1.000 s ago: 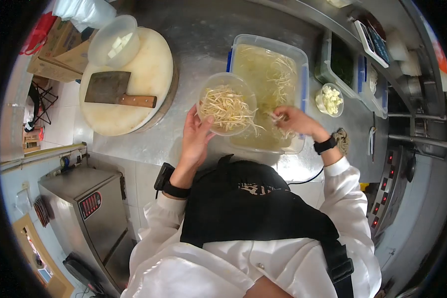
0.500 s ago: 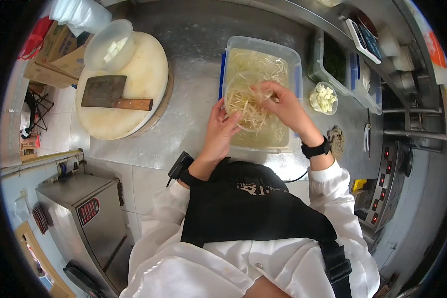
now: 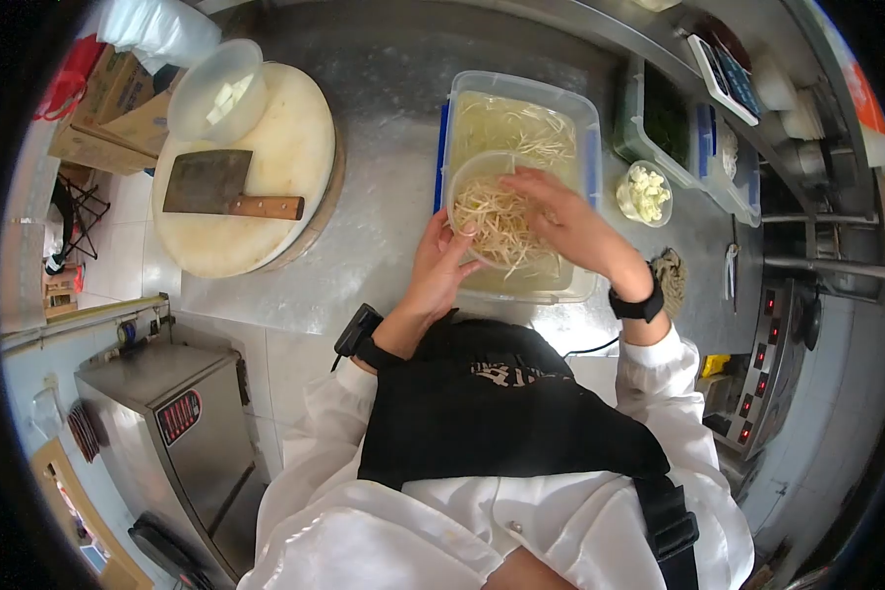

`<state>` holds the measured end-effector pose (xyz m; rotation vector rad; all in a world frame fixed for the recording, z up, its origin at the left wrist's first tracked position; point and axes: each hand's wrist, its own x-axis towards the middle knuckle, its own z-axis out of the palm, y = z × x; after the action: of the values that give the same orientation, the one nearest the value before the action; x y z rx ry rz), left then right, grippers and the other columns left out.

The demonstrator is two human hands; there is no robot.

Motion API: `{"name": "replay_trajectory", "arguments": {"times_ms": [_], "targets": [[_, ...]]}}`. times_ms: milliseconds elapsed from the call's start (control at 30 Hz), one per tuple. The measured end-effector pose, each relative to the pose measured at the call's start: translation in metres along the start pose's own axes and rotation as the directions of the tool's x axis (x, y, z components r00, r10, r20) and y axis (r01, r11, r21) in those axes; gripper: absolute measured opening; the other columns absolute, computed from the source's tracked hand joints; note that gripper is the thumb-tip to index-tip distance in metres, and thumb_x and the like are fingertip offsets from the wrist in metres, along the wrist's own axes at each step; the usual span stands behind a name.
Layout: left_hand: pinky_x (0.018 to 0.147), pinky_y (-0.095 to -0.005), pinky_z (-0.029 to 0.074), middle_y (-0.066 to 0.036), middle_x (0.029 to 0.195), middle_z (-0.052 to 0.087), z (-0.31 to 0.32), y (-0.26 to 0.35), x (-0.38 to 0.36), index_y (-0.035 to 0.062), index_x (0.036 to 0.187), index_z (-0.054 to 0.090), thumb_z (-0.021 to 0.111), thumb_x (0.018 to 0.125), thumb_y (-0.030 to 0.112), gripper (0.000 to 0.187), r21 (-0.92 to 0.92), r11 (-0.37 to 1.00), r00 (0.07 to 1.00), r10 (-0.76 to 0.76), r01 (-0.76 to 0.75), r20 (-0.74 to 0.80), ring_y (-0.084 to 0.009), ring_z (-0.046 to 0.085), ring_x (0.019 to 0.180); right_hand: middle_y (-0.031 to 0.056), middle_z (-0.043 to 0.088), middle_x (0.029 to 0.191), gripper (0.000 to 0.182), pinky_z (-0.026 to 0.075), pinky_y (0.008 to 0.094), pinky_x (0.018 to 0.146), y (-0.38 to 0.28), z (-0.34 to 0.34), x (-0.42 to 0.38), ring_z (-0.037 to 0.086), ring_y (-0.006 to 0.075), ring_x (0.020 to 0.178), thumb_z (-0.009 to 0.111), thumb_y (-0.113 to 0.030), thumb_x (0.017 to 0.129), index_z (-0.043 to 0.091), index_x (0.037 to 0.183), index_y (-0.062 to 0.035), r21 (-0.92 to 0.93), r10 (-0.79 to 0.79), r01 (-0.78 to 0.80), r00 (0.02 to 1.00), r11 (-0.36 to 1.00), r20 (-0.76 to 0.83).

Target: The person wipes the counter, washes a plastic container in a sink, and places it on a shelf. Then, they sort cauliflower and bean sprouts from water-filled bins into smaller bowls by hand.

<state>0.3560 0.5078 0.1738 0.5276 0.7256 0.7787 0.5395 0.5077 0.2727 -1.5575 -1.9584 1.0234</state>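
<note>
My left hand (image 3: 441,267) is closed on the near left side of a clear round plastic bowl (image 3: 476,169), its thumb over the rim. Pale bean sprouts (image 3: 486,210) fill the bowl, some trailing over its near right edge. Over the bowl's right side, my right hand (image 3: 570,226) reaches with extended fingers that touch or hover just above the sprouts. Its palm side is hidden. Beneath the bowl is a clear rectangular tub (image 3: 591,147) of cloudy yellowish water (image 3: 482,116), where loose sprouts float near the far right.
A cleaver (image 3: 206,185) lies on a round chopping board (image 3: 295,118) at left, beside a bowl of white chunks (image 3: 228,96). Right of the tub stand a small cup of chopped pale pieces (image 3: 645,193), a crumpled cloth (image 3: 670,280) and a container of dark greens (image 3: 662,118).
The bowl has tilted or shifted slightly towards me, with more sprouts gathered in it. My right hand has moved down and right, its fingers going from curled to extended.
</note>
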Motion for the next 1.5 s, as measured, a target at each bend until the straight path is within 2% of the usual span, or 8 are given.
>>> {"name": "replay_trajectory", "arguments": {"times_ms": [433, 533, 633, 967, 1033, 1233, 1367, 1500], "targets": [[0.088, -0.0351, 0.046, -0.008, 0.126, 0.041, -0.003, 0.001, 0.001, 0.0050, 0.133, 0.024, 0.064, 0.081, 0.021, 0.068, -0.033, 0.998, 0.995, 0.048, -0.046, 0.086, -0.0201, 0.047, 0.112, 0.0150, 0.052, 0.117, 0.029, 0.038, 0.0371, 0.092, -0.008, -0.008, 0.010, 0.048, 0.0333, 0.108, 0.049, -0.005, 0.083, 0.056, 0.111, -0.0044, -0.326, -0.056, 0.028, 0.996, 0.945, -0.076], [0.088, -0.0341, 0.046, -0.009, 0.125, 0.042, -0.002, 0.004, 0.001, 0.0058, 0.134, 0.023, 0.064, 0.081, 0.019, 0.068, -0.022, 0.998, 0.996, 0.052, -0.051, 0.074, -0.0203, 0.048, 0.111, 0.0130, 0.055, 0.111, 0.024, 0.042, 0.0383, 0.087, 0.008, -0.002, 0.014, 0.052, 0.0327, 0.101, 0.052, -0.008, 0.081, 0.059, 0.104, -0.0046, -0.270, -0.278, 0.278, 0.960, 0.922, 0.041], [0.088, -0.0352, 0.046, -0.010, 0.124, 0.044, -0.013, 0.008, -0.003, 0.0058, 0.134, 0.024, 0.063, 0.082, 0.018, 0.066, 0.019, 0.994, 0.994, 0.104, -0.105, 0.027, -0.0208, 0.049, 0.110, 0.0123, 0.057, 0.106, 0.023, 0.042, 0.0358, 0.086, 0.010, -0.029, 0.016, 0.053, 0.0292, 0.100, 0.052, -0.009, 0.083, 0.058, 0.106, -0.0058, -0.038, -0.217, 0.217, 0.976, 0.975, 0.018], [0.088, -0.0369, 0.047, -0.010, 0.122, 0.047, -0.054, 0.043, -0.042, 0.0059, 0.130, 0.031, 0.059, 0.085, 0.022, 0.055, -0.052, 0.983, 0.978, 0.166, -0.174, -0.124, -0.0202, 0.051, 0.108, 0.0200, 0.040, 0.129, 0.045, 0.033, 0.0389, 0.099, 0.183, -0.032, 0.108, 0.039, 0.0347, 0.119, 0.050, -0.032, 0.086, 0.045, 0.126, -0.0111, -0.358, 0.205, -0.246, 0.967, 0.901, -0.149], [0.088, -0.0367, 0.046, -0.011, 0.123, 0.046, -0.058, 0.045, -0.046, 0.0057, 0.129, 0.032, 0.057, 0.086, 0.024, 0.053, -0.063, 0.976, 0.961, 0.193, -0.209, -0.199, -0.0206, 0.051, 0.109, 0.0186, 0.034, 0.135, 0.061, 0.029, 0.0401, 0.102, 0.195, -0.022, 0.112, 0.033, 0.0344, 0.123, 0.053, -0.042, 0.083, 0.035, 0.134, -0.0131, -0.536, 0.271, -0.102, 0.930, 0.838, 0.247], [0.090, -0.0370, 0.045, -0.012, 0.125, 0.045, -0.073, 0.050, -0.042, 0.0041, 0.129, 0.032, 0.055, 0.087, 0.024, 0.052, -0.081, 0.973, 0.951, 0.190, -0.216, -0.244, -0.0217, 0.049, 0.111, 0.0226, 0.038, 0.131, 0.072, 0.026, 0.0395, 0.104, 0.191, 0.067, 0.077, 0.034, 0.0372, 0.122, 0.060, -0.051, 0.075, 0.040, 0.130, -0.0087, -0.149, 0.057, -0.023, 0.972, 0.989, 0.228], [0.091, -0.0370, 0.045, -0.012, 0.125, 0.044, -0.067, 0.056, -0.037, 0.0036, 0.129, 0.032, 0.055, 0.087, 0.022, 0.052, -0.067, 0.968, 0.945, 0.221, -0.243, -0.240, -0.0220, 0.049, 0.112, 0.0213, 0.041, 0.128, 0.064, 0.029, 0.0402, 0.101, 0.145, 0.101, 0.057, 0.036, 0.0368, 0.119, 0.064, -0.040, 0.074, 0.044, 0.126, -0.0079, -0.270, -0.056, 0.135, 0.958, 0.953, 0.282], [0.091, -0.0373, 0.044, -0.011, 0.125, 0.044, -0.072, 0.053, -0.035, 0.0057, 0.130, 0.032, 0.055, 0.087, 0.021, 0.051, -0.072, 0.972, 0.957, 0.207, -0.225, -0.201, -0.0217, 0.048, 0.112, 0.0181, 0.056, 0.094, 0.037, 0.042, 0.0410, 0.081, 0.134, 0.116, 0.042, 0.052, 0.0329, 0.092, 0.065, -0.021, 0.071, 0.054, 0.102, -0.0033, -0.204, -0.014, 0.090, 0.937, 0.975, 0.349]]}}
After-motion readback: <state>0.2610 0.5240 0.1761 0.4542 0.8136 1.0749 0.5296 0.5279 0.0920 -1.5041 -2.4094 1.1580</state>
